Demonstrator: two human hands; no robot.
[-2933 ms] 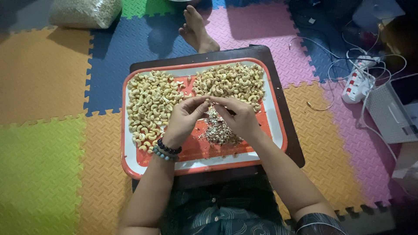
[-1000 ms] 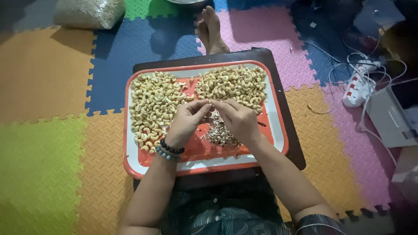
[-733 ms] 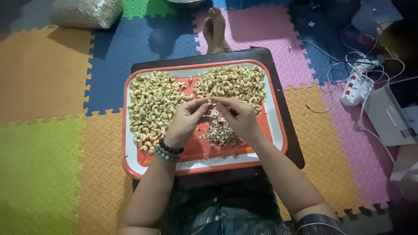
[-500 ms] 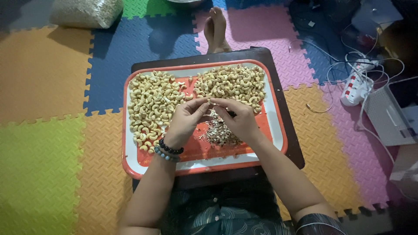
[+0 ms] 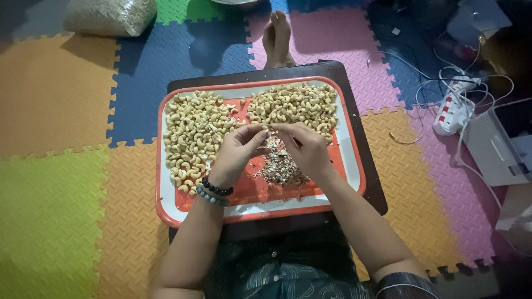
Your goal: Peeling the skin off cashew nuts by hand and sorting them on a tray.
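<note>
pale nut (image 5: pixel 267 132), pinched between the fingertips of both hands, sits over the middle of the tray (image 5: pixel 352 166) (too small to tell more about it). left hand (image 5: pixel 235 152) has its grip closed on the nut from the left, thumb and forefinger meeting at the tip; a dark bead bracelet (image 5: pixel 215 187) and a blue-grey one just beside it ring that wrist. right hand (image 5: pixel 306 150) has its grip closed on the same nut from the right, fingers curled. just below the fingertips lies a heap of brownish skins (image 5: pixel 280 169) on the red tray floor. a left pile (image 5: pixel 191 133) of nuts fills the tray's left side, and a far pile (image 5: pixel 293 105) fills its upper right. the tray rests on a dark counter (image 5: pixel 371 182) set on coloured foam mats (image 5: pixel 55 194). bare feet (image 5: pixel 277 36) show beyond the counter, a clear bag (image 5: pixel 108 15) of pale grain lies at upper left, and a power strip (image 5: pixel 451 113) with white cables lies well to the right.
</note>
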